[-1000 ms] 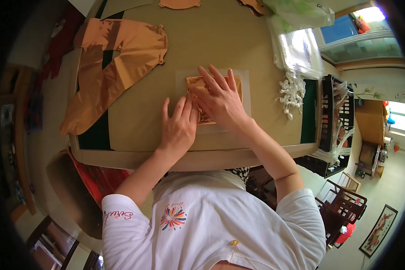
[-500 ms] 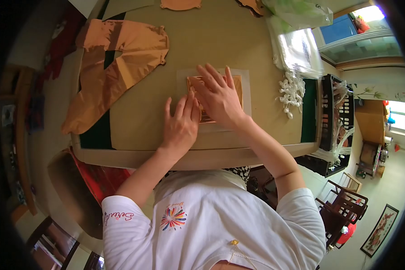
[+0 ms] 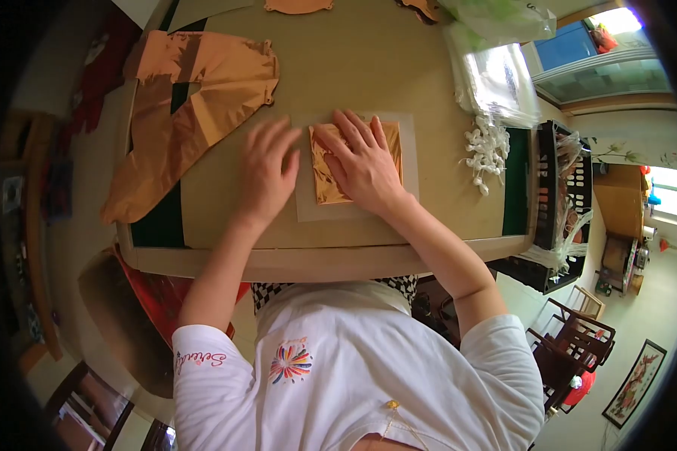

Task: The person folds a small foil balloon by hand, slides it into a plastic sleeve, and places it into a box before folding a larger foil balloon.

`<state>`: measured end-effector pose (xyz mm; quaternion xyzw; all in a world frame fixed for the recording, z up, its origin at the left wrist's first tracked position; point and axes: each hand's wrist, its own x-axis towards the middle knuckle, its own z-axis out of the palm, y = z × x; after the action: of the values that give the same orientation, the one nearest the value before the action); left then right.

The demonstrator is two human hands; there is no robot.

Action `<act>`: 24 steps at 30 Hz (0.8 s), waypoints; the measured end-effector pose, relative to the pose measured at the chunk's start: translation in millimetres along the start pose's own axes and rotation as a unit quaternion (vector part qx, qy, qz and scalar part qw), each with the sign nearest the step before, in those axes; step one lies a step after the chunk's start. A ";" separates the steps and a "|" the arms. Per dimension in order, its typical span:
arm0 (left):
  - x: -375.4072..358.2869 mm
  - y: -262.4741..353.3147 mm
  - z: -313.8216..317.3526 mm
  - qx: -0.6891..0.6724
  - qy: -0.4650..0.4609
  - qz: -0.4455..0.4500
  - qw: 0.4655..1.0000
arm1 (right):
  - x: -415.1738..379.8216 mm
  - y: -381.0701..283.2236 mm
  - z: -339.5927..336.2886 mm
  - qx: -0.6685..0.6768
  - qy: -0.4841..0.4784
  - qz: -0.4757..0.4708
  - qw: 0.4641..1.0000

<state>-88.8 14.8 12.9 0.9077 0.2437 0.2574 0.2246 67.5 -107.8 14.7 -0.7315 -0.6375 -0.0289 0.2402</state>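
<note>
My right hand (image 3: 365, 164) lies flat with its fingers stretched out on a shiny copper-coloured folded foil piece (image 3: 328, 177). The foil is a neat rectangle resting on a larger pale, square sheet (image 3: 308, 213). Left of the sheet, my left hand (image 3: 269, 171) hovers with nothing in it; its thumb stands apart and the fingertips are blurred. Farther left lies a large, flat copper foil balloon (image 3: 226, 94), creased and partly spread out. Part of the folded foil is hidden under my right hand.
On the right of the table (image 3: 436, 218) lie clear plastic bags (image 3: 496, 83) and a bunch of white strings (image 3: 487, 154). A black crate (image 3: 553, 188) stands past the right edge. Another copper foil piece (image 3: 299, 6) shows at the far edge.
My left hand has lifted off the folded foil and moved left. My right hand stays on the foil, whose shiny surface now shows more.
</note>
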 end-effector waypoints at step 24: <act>16.9 -19.9 0.7 0.077 0.042 0.030 0.996 | -1.1 0.1 1.6 -0.012 0.003 0.000 1.000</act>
<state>-82.3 39.6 7.7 0.9173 0.2451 0.2828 0.1360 67.0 -108.1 12.8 -0.7344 -0.6363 -0.0387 0.2328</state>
